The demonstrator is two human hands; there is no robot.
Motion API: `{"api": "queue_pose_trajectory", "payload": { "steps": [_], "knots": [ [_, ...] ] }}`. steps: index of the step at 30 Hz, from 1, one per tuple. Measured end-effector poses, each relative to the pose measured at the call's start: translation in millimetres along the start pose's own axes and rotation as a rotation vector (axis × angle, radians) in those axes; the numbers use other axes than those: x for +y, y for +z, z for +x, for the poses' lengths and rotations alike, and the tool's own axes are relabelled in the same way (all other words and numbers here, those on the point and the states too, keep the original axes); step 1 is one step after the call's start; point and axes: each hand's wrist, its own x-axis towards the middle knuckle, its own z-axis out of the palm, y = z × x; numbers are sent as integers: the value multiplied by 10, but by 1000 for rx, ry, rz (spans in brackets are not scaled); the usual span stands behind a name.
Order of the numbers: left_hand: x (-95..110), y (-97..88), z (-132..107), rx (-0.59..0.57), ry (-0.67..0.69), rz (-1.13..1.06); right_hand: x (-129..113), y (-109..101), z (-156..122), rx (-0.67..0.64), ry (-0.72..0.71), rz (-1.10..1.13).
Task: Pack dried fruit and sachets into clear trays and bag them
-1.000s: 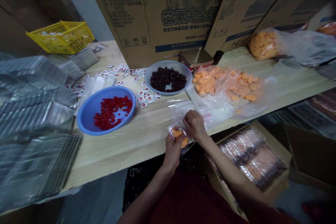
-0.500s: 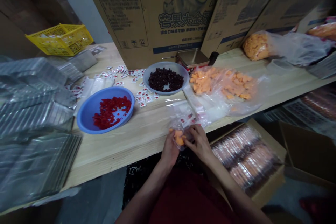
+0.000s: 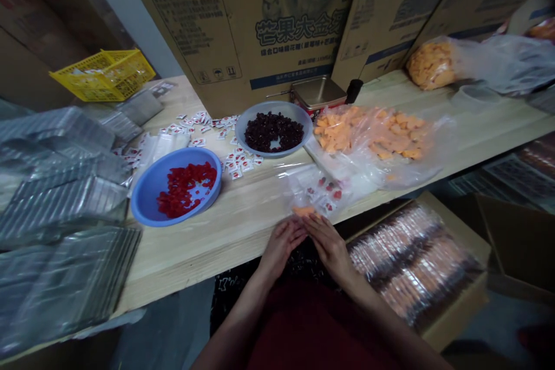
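Observation:
At the table's front edge, my left hand [image 3: 281, 245] and my right hand [image 3: 328, 244] meet at a small clear plastic bag with orange pieces [image 3: 303, 210] in it. My left fingers are bent together at its near side. The right fingers lie close together over it, and their tips partly hide it. Just beyond, more clear bags [image 3: 299, 180] lie flat, with small red-printed packets and dark red pieces [image 3: 329, 187] on or in them. A large open plastic bag of orange pieces [image 3: 392, 136] lies behind my right hand.
A blue bowl [image 3: 141, 208] holds red pieces; a paler bowl [image 3: 243, 141] holds dark ones. Small printed packets [image 3: 243, 159] lie scattered between them. Clear plastic trays [image 3: 65, 185] are stacked left. An open carton [image 3: 463, 300] of packed goods stands below the table's right edge.
My fingers have shifted from pinching the bag's sides to lying over its near part, hiding more of it. The orange pieces now show beyond my fingertips. The view has shifted slightly.

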Motion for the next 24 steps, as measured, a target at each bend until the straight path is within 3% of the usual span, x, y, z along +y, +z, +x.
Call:
{"api": "queue_pose_trajectory", "payload": {
  "steps": [3, 6, 8, 10, 14, 19, 21, 24],
  "knots": [
    [17, -70, -38, 75, 93, 496, 29, -82, 38, 133, 7, 69],
    [150, -68, -68, 194, 460, 946, -44, -274, 128, 245, 59, 147],
    [286, -11, -49, 140, 699, 1190, -134, -453, 202, 282, 139, 196],
    [433, 101, 8, 11, 868, 1366, -239, -651, 275, 312, 211, 235],
    [711, 468, 135, -193, 1068, 1507, -482, -1034, 368, 359, 224, 259],
    [851, 957, 89, -492, 1055, 1613, -790, -1501, 278, 439, 220, 216],
    [828, 1092, 15, -500, 1096, 1601, -772, -1714, 107, 475, 255, 246],
    [752, 1217, -113, -453, 1157, 1481, -474, -1931, -426, 625, 399, 146]
  ]
}}
